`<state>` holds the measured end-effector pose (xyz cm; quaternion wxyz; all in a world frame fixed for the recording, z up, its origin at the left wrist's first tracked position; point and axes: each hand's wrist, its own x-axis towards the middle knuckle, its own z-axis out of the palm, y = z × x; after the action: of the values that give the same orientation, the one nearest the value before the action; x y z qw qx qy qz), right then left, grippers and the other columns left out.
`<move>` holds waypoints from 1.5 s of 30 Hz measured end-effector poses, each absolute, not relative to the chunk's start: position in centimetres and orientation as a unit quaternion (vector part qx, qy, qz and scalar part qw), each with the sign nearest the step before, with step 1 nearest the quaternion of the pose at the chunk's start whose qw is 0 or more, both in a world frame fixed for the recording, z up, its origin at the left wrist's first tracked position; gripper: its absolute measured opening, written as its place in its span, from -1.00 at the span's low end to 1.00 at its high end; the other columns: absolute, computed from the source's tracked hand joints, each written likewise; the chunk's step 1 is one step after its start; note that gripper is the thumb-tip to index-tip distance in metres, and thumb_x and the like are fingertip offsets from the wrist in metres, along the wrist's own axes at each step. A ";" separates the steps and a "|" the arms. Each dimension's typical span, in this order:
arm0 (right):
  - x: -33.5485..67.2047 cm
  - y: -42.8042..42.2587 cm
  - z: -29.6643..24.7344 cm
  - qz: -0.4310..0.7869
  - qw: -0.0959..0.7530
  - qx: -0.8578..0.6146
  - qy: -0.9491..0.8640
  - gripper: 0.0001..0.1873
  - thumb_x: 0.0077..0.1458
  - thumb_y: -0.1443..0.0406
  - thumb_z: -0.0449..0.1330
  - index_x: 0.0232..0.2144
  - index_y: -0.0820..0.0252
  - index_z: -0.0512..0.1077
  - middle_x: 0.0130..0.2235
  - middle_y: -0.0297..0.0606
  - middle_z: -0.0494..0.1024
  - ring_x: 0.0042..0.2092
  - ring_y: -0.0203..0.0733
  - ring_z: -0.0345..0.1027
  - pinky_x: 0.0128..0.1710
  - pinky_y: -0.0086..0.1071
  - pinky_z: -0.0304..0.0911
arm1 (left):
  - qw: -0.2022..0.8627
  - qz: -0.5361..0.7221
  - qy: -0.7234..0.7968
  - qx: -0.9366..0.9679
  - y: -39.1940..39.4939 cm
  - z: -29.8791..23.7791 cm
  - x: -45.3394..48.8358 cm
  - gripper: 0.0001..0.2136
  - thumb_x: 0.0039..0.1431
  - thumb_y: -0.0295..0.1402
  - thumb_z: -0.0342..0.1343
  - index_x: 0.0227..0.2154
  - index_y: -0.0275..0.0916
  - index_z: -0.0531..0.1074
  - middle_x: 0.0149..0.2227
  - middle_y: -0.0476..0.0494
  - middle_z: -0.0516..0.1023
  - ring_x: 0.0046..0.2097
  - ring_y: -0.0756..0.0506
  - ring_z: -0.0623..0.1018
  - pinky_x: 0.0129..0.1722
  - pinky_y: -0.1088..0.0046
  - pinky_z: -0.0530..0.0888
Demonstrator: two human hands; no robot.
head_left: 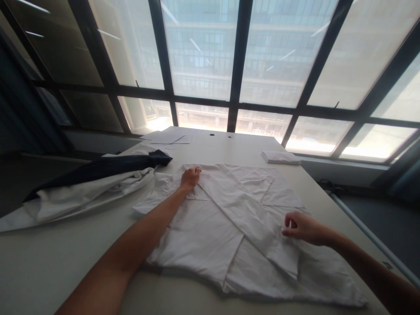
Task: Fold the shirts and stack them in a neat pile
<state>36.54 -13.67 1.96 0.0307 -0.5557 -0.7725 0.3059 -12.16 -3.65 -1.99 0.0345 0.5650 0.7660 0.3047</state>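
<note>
A white coat [203, 232] lies spread on the table, wrinkled, with one long sleeve [236, 210] laid diagonally across it from upper left to lower right. My left hand [190, 177] is closed on the cloth near the coat's far left part, at the upper end of the sleeve. Lower on the right, my right hand [300, 227] pinches cloth beside the sleeve's lower part, thumb and fingertips together. The lower right part of the coat fans out towards the table's near edge.
Left of the coat lies a heap of white cloth [95, 197] with a dark blue garment [111, 168] on it. Paper sheets [164, 137] rest at the far left, a folded white cloth [281, 157] at the far right. The white table [226, 151] faces tall windows.
</note>
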 end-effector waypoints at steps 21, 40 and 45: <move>7.1 10.3 0.0 0.301 0.308 -0.515 -0.741 -0.71 -0.01 0.29 0.37 -0.22 0.34 0.56 -0.52 -0.30 0.55 -0.53 -0.28 0.38 -0.51 -0.48 0.24 | -0.020 0.385 0.718 0.579 -3.4 -2.5 -13.1 -0.70 0.34 -0.40 -0.12 -0.20 -0.28 0.55 -0.12 -0.24 0.61 -0.04 -0.15 0.56 0.04 0.34 0.44; 3.9 4.6 -2.4 0.055 0.181 -0.389 -0.902 -0.51 0.36 0.28 -0.08 0.25 0.27 0.29 0.33 -0.01 0.26 0.34 -0.07 0.03 0.31 -0.27 -0.09 | 0.067 0.082 0.702 0.704 -2.6 -2.2 -11.7 -0.50 0.41 -0.12 -0.18 0.35 -0.09 0.16 0.44 -0.23 0.02 0.44 -0.34 0.02 0.28 -0.31 0.01; 3.9 4.7 -3.4 0.066 0.104 -0.355 -0.927 -0.35 0.41 0.05 -0.20 0.38 0.27 0.08 0.44 -0.01 0.01 0.44 -0.01 -0.22 0.37 -0.04 -0.27 | 0.057 0.064 0.718 0.691 -2.3 -2.2 -12.7 -0.48 0.44 -0.17 -0.28 0.40 -0.13 0.05 0.47 -0.20 -0.08 0.46 -0.27 -0.04 0.33 -0.21 -0.08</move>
<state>3.93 4.72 -3.38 0.1036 -0.3550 -0.9267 0.0665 -12.69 -2.32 -2.22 0.0566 0.6906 0.7182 0.0637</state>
